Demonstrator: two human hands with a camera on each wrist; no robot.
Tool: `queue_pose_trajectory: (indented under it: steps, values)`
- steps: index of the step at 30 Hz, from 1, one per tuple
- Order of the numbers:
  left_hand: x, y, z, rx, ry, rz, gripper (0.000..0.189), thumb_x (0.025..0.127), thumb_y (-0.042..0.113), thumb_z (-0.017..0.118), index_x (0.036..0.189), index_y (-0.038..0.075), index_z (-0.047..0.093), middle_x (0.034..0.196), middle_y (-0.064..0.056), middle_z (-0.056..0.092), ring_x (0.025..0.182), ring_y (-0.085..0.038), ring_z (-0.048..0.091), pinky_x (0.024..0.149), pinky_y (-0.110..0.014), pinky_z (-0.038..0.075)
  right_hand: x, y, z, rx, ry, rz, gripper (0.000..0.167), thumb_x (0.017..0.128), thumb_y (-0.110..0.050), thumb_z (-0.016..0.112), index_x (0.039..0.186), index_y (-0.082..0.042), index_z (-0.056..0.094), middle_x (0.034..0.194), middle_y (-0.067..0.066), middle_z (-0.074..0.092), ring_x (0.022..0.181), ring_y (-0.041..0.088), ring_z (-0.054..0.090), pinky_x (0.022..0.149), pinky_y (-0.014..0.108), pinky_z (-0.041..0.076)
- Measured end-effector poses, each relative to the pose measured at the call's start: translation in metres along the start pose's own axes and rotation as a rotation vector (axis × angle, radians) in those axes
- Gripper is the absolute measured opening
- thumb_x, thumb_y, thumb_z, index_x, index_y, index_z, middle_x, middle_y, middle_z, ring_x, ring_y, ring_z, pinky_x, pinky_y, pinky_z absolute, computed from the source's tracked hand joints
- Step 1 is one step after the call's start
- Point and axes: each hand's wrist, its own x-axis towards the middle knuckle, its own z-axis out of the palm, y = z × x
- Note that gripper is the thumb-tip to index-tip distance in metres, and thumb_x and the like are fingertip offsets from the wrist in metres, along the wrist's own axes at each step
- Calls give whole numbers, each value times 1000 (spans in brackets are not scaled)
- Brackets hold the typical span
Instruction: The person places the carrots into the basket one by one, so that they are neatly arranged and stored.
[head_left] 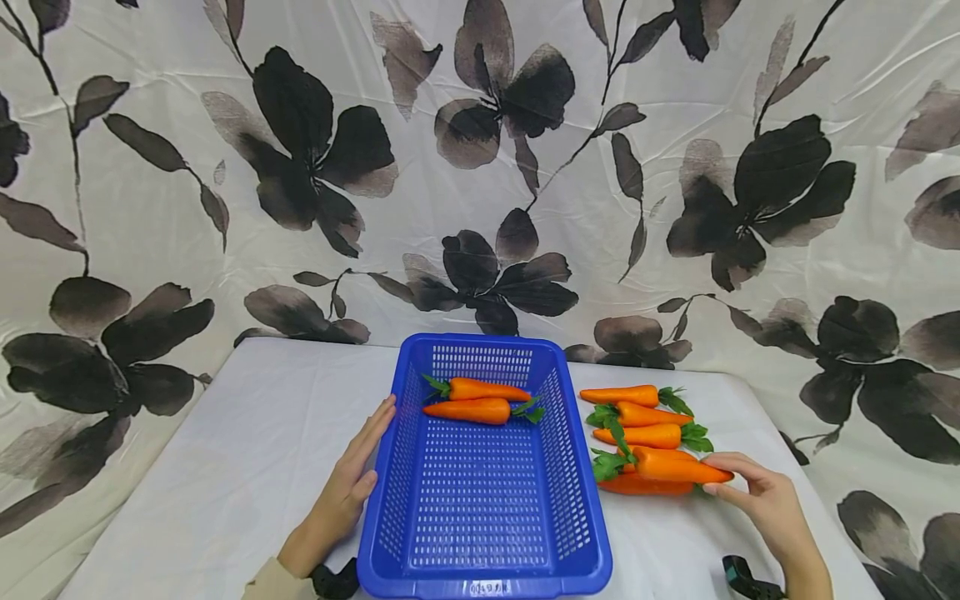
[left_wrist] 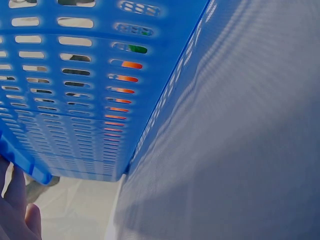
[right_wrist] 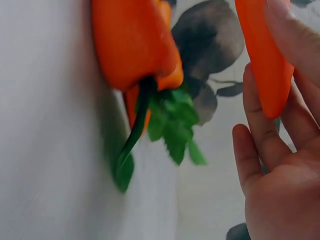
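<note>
A blue plastic basket (head_left: pixel 480 508) stands in the middle of the table, with two orange carrots (head_left: pixel 468 410) lying crosswise near its far end. Along the basket's left wall rests my left hand (head_left: pixel 337 487), its fingers straight against the rim. My right hand (head_left: pixel 772 504) pinches the tapered tip of a carrot (head_left: pixel 671 467) between thumb and fingers; its green leafy end points left. In the right wrist view that carrot (right_wrist: pixel 267 65) sits under the thumb, and a thicker carrot (right_wrist: pixel 132 45) with green leaves is beside it, over the white surface.
Several more carrots (head_left: pixel 645 436) lie in a rough column right of the basket, close to its wall. A white cloth covers the table (head_left: pixel 247 433). Behind it hangs a pale curtain (head_left: pixel 420 208) with dark flowers. A dark wrist device (head_left: pixel 742 575) is near my right wrist.
</note>
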Motion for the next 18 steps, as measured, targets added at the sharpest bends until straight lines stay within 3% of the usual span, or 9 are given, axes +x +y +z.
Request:
queue_pose_trajectory:
  steps: [7,13,18]
  values:
    - [0,0,-1,0,4,0,62,103,34,35,156,3,27,162,-18,21,150,-33,16,119,-25,7,6,-30,6,58,25,-54,38,77,7,80,112,11,68,106,-1,71,107,4,57,95,9,37]
    - [0,1,0,2,0,-6,62,103,34,35,156,2,26,163,-17,21,149,-39,17,119,-25,6,11,-57,12,36,68,-58,38,77,4,81,113,8,69,106,-4,71,108,5,55,96,8,36]
    - [0,0,0,-2,-2,-1,63,104,37,34,155,1,26,163,-17,21,149,-38,17,119,-25,6,20,-76,13,76,84,-119,36,76,9,79,111,9,69,105,-1,71,105,10,57,97,12,37]
